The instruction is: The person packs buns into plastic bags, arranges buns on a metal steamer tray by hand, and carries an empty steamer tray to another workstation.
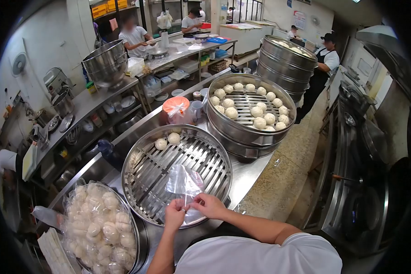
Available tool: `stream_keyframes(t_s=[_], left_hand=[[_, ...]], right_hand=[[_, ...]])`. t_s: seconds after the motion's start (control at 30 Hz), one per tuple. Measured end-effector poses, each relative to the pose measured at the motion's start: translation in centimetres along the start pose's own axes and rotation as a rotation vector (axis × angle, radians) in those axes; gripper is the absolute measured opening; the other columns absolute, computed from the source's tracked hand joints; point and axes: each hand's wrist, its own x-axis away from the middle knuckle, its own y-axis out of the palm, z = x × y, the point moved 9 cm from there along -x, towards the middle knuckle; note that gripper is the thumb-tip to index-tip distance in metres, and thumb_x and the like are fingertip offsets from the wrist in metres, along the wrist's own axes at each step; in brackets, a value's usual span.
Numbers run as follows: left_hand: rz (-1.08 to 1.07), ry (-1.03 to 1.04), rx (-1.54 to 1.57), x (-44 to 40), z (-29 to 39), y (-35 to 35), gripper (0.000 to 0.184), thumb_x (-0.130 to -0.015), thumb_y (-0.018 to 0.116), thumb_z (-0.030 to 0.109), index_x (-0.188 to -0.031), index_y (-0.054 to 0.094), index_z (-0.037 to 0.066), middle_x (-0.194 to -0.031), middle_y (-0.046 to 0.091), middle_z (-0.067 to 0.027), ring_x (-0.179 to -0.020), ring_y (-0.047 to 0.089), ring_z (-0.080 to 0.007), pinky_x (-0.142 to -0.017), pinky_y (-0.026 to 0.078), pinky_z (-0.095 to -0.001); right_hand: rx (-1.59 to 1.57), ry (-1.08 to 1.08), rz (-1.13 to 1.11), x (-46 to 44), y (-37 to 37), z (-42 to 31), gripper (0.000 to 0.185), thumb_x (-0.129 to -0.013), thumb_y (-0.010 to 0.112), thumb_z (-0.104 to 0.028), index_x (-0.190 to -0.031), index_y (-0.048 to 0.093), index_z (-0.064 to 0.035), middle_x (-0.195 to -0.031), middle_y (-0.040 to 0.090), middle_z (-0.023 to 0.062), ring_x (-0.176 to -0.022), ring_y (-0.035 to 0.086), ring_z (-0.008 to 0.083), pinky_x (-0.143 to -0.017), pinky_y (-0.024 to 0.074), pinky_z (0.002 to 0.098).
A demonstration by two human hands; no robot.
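Observation:
A transparent plastic bag (183, 181) is pinched at its near end between my two hands, over the front part of a round steel steamer tray (139, 194). My left hand (175, 214) has its fingers closed on the bag's edge. Just to the right, my right hand (208, 205) grips the same end, fingertips close to the left ones. Whether the bag's mouth is parted I cannot tell. Two steamed buns (174, 138) sit at the tray's far rim on the slatted base. To the left, many bagged buns (96, 228) are piled over another round tray.
Beyond the tray, a stacked steamer (249, 132) holds several buns; a taller steamer stack (285, 68) stands behind it. An orange-lidded container (176, 107) and a mug (196, 109) are alongside. Stoves line the right wall. Several people work farther back.

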Motion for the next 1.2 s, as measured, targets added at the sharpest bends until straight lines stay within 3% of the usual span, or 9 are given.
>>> stream_keyframes(t_s=[0.23, 0.43, 0.63, 0.73, 0.87, 0.9, 1.0, 1.03, 1.2], left_hand=[[-0.149, -0.088, -0.018, 0.9, 1.2, 1.6, 0.015, -0.091, 0.078, -0.005, -0.101, 0.068, 0.001, -0.089, 0.072, -0.0024, -0.08, 0.067, -0.0102, -0.07, 0.054, -0.0274], [-0.174, -0.085, 0.018, 0.4, 0.6, 1.8, 0.01, -0.094, 0.077, -0.002, -0.102, 0.072, 0.001, -0.092, 0.075, -0.0034, -0.082, 0.067, -0.0107, -0.074, 0.054, -0.0263], [0.032, -0.105, 0.04, -0.1, 0.5, 0.1, 0.013, -0.107, 0.063, 0.006, -0.096, 0.069, 0.001, -0.086, 0.071, -0.0022, -0.075, 0.06, -0.0101, -0.072, 0.05, -0.0262], [-0.102, -0.114, -0.032, 0.3, 0.3, 1.5, 0.014, -0.107, 0.064, 0.007, -0.096, 0.07, 0.001, -0.086, 0.071, -0.003, -0.075, 0.061, -0.011, -0.072, 0.05, -0.0274], [-0.156, -0.104, -0.084, 1.0, 0.0, 2.9, 0.016, -0.106, 0.064, 0.008, -0.093, 0.069, 0.0, -0.087, 0.074, -0.006, -0.079, 0.066, -0.0114, -0.076, 0.053, -0.0286], [-0.14, -0.067, -0.156, 1.4, 1.0, 3.0, 0.015, -0.105, 0.065, 0.006, -0.092, 0.068, 0.0, -0.09, 0.076, -0.008, -0.081, 0.067, -0.0131, -0.077, 0.054, -0.0288], [-0.115, -0.073, -0.085, 2.1, 0.7, 3.9, 0.015, -0.105, 0.067, 0.01, -0.093, 0.068, 0.0, -0.088, 0.075, -0.0073, -0.08, 0.067, -0.0127, -0.076, 0.053, -0.0287], [-0.114, -0.082, -0.109, 2.3, 0.7, 3.8, 0.015, -0.105, 0.067, 0.01, -0.094, 0.068, 0.0, -0.088, 0.075, -0.0071, -0.08, 0.067, -0.0124, -0.076, 0.053, -0.0287], [-0.065, 0.007, -0.064, 2.9, 2.5, 5.9, 0.015, -0.105, 0.068, 0.013, -0.096, 0.068, 0.001, -0.085, 0.074, -0.0056, -0.08, 0.066, -0.0117, -0.075, 0.054, -0.0306]], right_hand=[[0.336, -0.072, -0.253, -0.1, 2.1, -0.9, 0.047, -0.094, 0.072, -0.05, -0.112, 0.072, -0.0065, -0.095, 0.075, 0.0211, -0.091, 0.072, 0.0434, -0.084, 0.0571, 0.0511], [0.086, 0.062, -0.105, -1.2, 1.0, 2.3, 0.024, -0.094, 0.067, -0.026, -0.095, 0.072, -0.0027, -0.09, 0.073, 0.0241, -0.089, 0.073, 0.0412, -0.079, 0.0557, 0.0523], [-0.198, 0.115, -0.055, -2.7, 1.1, 6.6, 0.065, -0.088, 0.083, -0.035, -0.14, 0.062, -0.002, -0.124, 0.072, 0.0221, -0.107, 0.073, 0.0299, -0.091, 0.0582, 0.0438], [-0.159, 0.123, -0.105, -2.6, 0.4, 5.1, 0.092, -0.083, 0.087, -0.042, -0.155, 0.048, -0.0018, -0.139, 0.064, 0.0263, -0.113, 0.071, 0.0322, -0.097, 0.0577, 0.0401], [-0.088, 0.133, -0.045, -1.9, -0.2, 4.9, 0.067, -0.086, 0.084, -0.038, -0.137, 0.064, 0.0009, -0.114, 0.076, 0.0216, -0.102, 0.074, 0.0287, -0.089, 0.058, 0.0395], [-0.137, 0.184, -0.01, -1.8, -0.3, 5.7, 0.046, -0.092, 0.077, -0.031, -0.124, 0.071, 0.0021, -0.094, 0.077, 0.0175, -0.09, 0.075, 0.0248, -0.082, 0.0579, 0.0394], [-0.111, 0.101, 0.2, -1.5, -1.8, 6.7, 0.035, -0.095, 0.071, -0.026, -0.117, 0.072, 0.0026, -0.083, 0.076, 0.0151, -0.082, 0.073, 0.0214, -0.078, 0.0573, 0.0378], [-0.108, 0.228, 0.059, -1.3, -1.6, 7.2, 0.043, -0.095, 0.073, -0.027, -0.127, 0.069, 0.002, -0.1, 0.077, 0.0177, -0.091, 0.074, 0.024, -0.081, 0.0586, 0.0384], [-0.147, -0.028, -0.013, 0.7, -2.7, 5.5, 0.068, -0.092, 0.082, -0.037, -0.144, 0.059, -0.0004, -0.132, 0.07, 0.0194, -0.103, 0.072, 0.0275, -0.092, 0.0583, 0.0375]])
